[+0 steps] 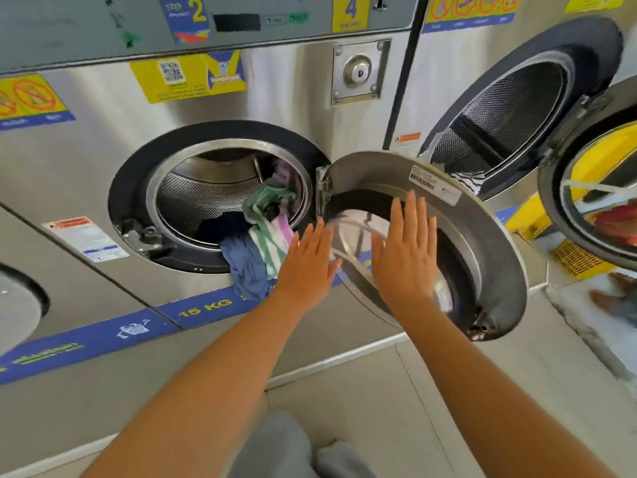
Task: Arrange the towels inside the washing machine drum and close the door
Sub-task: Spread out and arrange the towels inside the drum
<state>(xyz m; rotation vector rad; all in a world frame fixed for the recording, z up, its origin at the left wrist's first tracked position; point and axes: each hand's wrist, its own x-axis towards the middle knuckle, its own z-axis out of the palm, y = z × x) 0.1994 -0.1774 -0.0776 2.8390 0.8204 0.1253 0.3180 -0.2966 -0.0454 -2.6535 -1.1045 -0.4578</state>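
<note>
The steel washing machine drum (206, 198) stands open in the middle. Striped green, white and purple towels (269, 219) are piled at its right side, and a blue cloth (246, 263) hangs out over the dark rubber rim. The round door (489, 243) is swung out to the right on its hinge. My left hand (306, 263) is flat with fingers together, just right of the hanging cloth, holding nothing. My right hand (406, 250) is spread open in front of the door's inner glass; whether it touches the glass is unclear.
A second machine (510, 112) on the right has its own door (593, 188) open, with striped laundry at its rim. A yellow basket (579, 260) sits on the floor at the right. My grey-clad legs (286, 446) are at the bottom.
</note>
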